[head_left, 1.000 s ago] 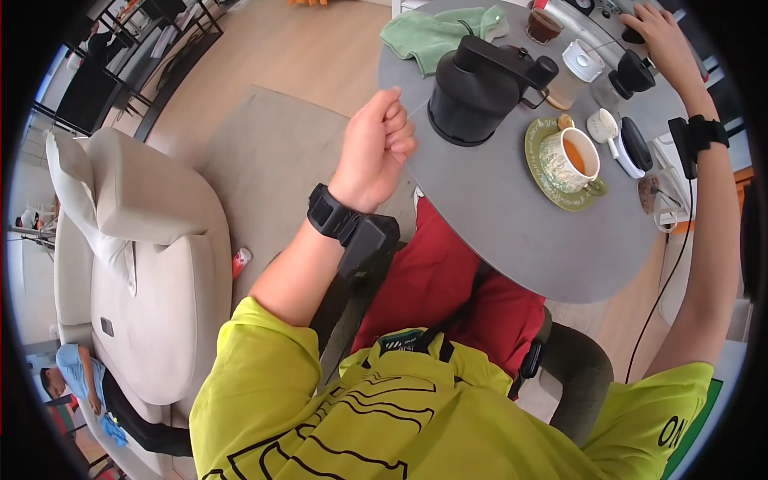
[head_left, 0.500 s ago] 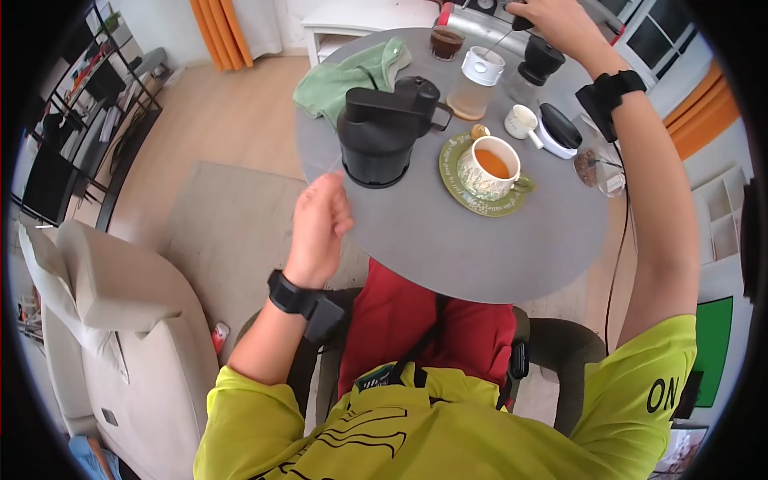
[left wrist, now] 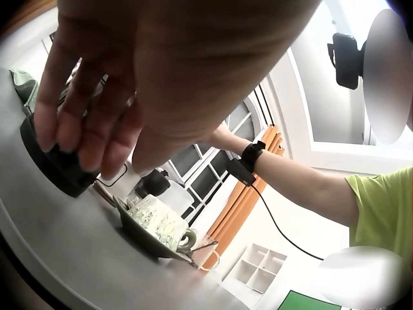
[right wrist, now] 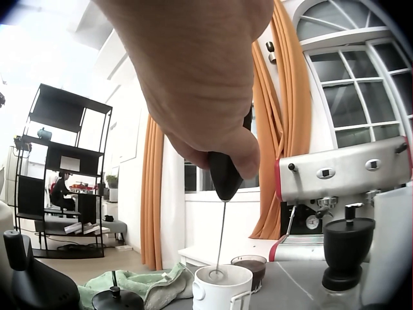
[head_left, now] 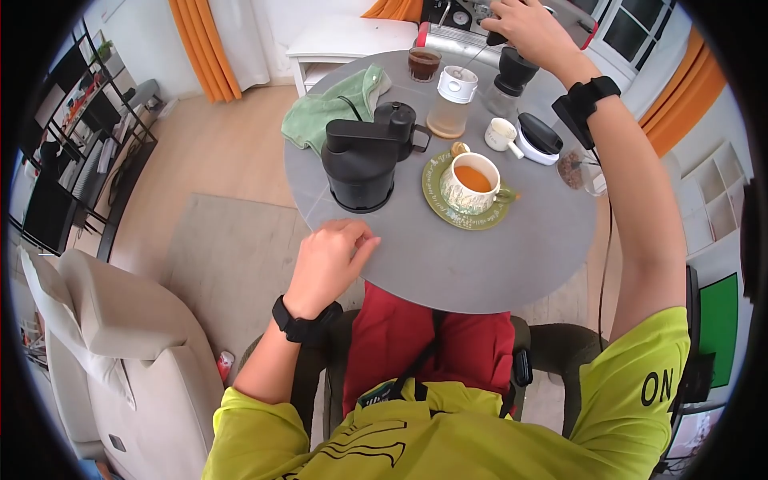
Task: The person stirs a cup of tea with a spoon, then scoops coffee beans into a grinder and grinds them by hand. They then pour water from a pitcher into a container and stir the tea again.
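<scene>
My right hand [head_left: 532,34] grips the black handle of a milk frother [right wrist: 225,175] above the far side of the round grey table [head_left: 496,264]. Its thin wire shaft slants down, and the whisk end sits inside the mouth of a white-topped clear container [head_left: 458,86]. In the right wrist view the white rim [right wrist: 222,290] surrounds the whisk. My left hand [head_left: 330,260] is at the near left table edge, fingers loosely bent and holding nothing. Nearest to it stands a black lidded appliance [head_left: 360,180].
A cup [head_left: 472,182] of orange-brown liquid sits on a green saucer [head_left: 464,220]. Around the container are a glass of dark liquid [head_left: 423,66], a black-topped grinder [head_left: 514,74], a small white cup [head_left: 502,134] and a green cloth [head_left: 340,100]. An espresso machine [right wrist: 342,169] is behind.
The head view has swung, shifting the whole scene. My left hand has turned and loosened from a fist beside the table edge. The right hand keeps hold of the frother.
</scene>
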Tool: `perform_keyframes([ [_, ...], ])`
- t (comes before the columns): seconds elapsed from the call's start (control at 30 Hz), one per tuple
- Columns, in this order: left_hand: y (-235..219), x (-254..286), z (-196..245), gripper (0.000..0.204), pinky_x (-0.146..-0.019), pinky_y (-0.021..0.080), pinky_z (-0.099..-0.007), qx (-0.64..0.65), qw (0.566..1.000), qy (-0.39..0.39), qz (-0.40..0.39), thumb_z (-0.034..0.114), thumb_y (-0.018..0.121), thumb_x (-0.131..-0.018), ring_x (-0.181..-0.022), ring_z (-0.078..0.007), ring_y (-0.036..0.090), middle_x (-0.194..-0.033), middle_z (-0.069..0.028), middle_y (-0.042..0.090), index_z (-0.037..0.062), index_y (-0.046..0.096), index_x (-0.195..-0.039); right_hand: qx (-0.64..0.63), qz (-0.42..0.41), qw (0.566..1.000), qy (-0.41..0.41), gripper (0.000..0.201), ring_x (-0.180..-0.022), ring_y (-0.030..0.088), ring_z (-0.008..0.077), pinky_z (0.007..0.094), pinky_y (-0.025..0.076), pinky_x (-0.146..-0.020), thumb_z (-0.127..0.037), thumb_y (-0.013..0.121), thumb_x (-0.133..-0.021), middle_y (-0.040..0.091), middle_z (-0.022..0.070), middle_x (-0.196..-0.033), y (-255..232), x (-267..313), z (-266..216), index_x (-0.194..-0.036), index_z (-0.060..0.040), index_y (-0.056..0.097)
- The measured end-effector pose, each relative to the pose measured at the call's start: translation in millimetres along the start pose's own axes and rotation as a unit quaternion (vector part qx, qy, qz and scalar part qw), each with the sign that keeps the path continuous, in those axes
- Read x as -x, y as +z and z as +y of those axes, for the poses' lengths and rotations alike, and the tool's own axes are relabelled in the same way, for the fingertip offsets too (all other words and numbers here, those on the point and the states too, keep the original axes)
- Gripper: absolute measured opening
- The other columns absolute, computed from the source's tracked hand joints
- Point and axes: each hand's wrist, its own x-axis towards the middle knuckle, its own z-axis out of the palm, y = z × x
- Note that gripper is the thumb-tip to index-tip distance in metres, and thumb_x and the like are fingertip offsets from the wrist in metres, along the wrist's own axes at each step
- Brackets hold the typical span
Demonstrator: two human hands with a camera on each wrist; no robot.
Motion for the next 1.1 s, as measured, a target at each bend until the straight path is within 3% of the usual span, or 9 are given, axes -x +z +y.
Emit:
perform_keyframes([
  [0.13,-10.4,-2.8,7.5,0.013,-0.055,0.046,-0.0277,0.031,0.999,-0.012,0.008,0.012,0.065,-0.084,-0.064,-0.0221,0.063,-0.073,-0.0102,0.065,-0.0003,0.065,-0.085,-0.002,0.013,1.000,0.004,0.012,-0.095,0.054,0.0177,0.0341,0.038,-0.079,-0.015,0.057,-0.078,0.057,0.0011,-0.088,1.3,1.9,-0.5,-0.087,-0.0179,0.066],
  [0.2,-16.7,-5.6,9.2,0.015,-0.053,0.047,-0.0315,0.114,0.986,-0.104,0.061,0.014,0.064,-0.086,-0.060,-0.0210,0.063,-0.067,-0.0100,0.064,0.0006,0.063,-0.079,0.008,0.014,1.000,0.004,0.011,-0.095,0.054,0.0177,0.0341,0.039,-0.079,-0.015,0.058,-0.078,0.057,0.0013,-0.088,1.9,3.5,-1.3,-0.086,-0.0177,0.065],
  [0.23,-21.0,-6.8,9.3,0.015,-0.053,0.047,-0.0315,0.114,0.986,-0.101,0.061,0.014,0.064,-0.086,-0.060,-0.0210,0.063,-0.067,-0.0100,0.064,0.0006,0.063,-0.079,-0.002,0.019,1.000,0.012,0.010,-0.096,0.053,0.0170,0.0340,0.038,-0.080,-0.015,0.058,-0.077,0.057,0.0010,-0.089,2.7,4.1,-1.7,-0.084,-0.0182,0.065],
  [0.3,-28.3,-9.0,8.8,0.019,-0.049,0.042,-0.0250,0.167,0.970,-0.151,0.095,0.014,0.063,-0.088,-0.052,-0.0103,0.055,-0.058,-0.0063,0.059,-0.0013,0.061,-0.076,-0.011,0.024,0.999,0.021,0.009,-0.096,0.053,0.0163,0.0338,0.037,-0.080,-0.016,0.058,-0.077,0.056,0.0006,-0.089,2.7,4.2,-2.5,-0.083,-0.0186,0.064],
  [0.4,-29.1,-9.4,12.4,0.022,-0.049,0.038,-0.0217,0.193,0.964,-0.158,0.098,0.014,0.063,-0.089,-0.052,-0.0049,0.049,-0.055,-0.0028,0.055,-0.0025,0.060,-0.075,-0.010,0.011,1.000,0.005,0.011,-0.092,0.059,0.0223,0.0366,0.043,-0.077,-0.015,0.058,-0.080,0.063,0.0059,-0.089,5.4,4.2,-4.7,-0.086,-0.0140,0.067],
  [0.47,-24.8,-8.4,14.2,0.021,-0.049,0.039,-0.0220,0.191,0.966,-0.150,0.088,0.013,0.064,-0.088,-0.052,-0.0052,0.049,-0.055,-0.0029,0.054,-0.0028,0.060,-0.074,0.069,-0.003,0.998,-0.008,0.026,-0.099,0.053,0.0157,0.0300,0.042,-0.084,-0.010,0.065,-0.078,0.056,-0.0008,-0.098,23.9,5.3,-7.1,-0.103,-0.0154,0.057],
  [0.83,-16.0,-8.1,15.8,0.020,-0.049,0.040,-0.0225,0.177,0.971,-0.151,0.045,0.011,0.063,-0.088,-0.053,-0.0059,0.051,-0.057,-0.0041,0.056,-0.0033,0.060,-0.075,0.029,-0.064,0.997,0.044,0.034,-0.102,0.054,0.0174,0.0318,0.045,-0.079,-0.018,0.069,-0.078,0.056,0.0015,-0.102,37.4,40.5,14.5,-0.109,-0.0153,0.056],
  [0.93,-13.4,-7.3,15.1,0.020,-0.049,0.040,-0.0225,0.181,0.971,-0.152,0.041,0.011,0.063,-0.088,-0.054,-0.0058,0.051,-0.057,-0.0042,0.056,-0.0032,0.060,-0.075,-0.008,-0.050,0.997,0.066,0.035,-0.103,0.054,0.0209,0.0336,0.047,-0.080,-0.017,0.067,-0.080,0.056,0.0043,-0.104,42.1,62.1,26.9,-0.113,-0.0132,0.055],
  [1.1,-12.3,-6.4,14.9,0.018,-0.048,0.039,-0.0222,0.169,0.973,-0.151,0.037,0.011,0.064,-0.088,-0.053,-0.0054,0.051,-0.057,-0.0036,0.056,-0.0025,0.061,-0.075,-0.207,0.048,0.955,0.206,0.036,-0.097,0.056,0.0314,0.0391,0.046,-0.081,-0.020,0.063,-0.085,0.058,0.0136,-0.099,55.7,117.0,29.4,-0.117,-0.0072,0.052],
])
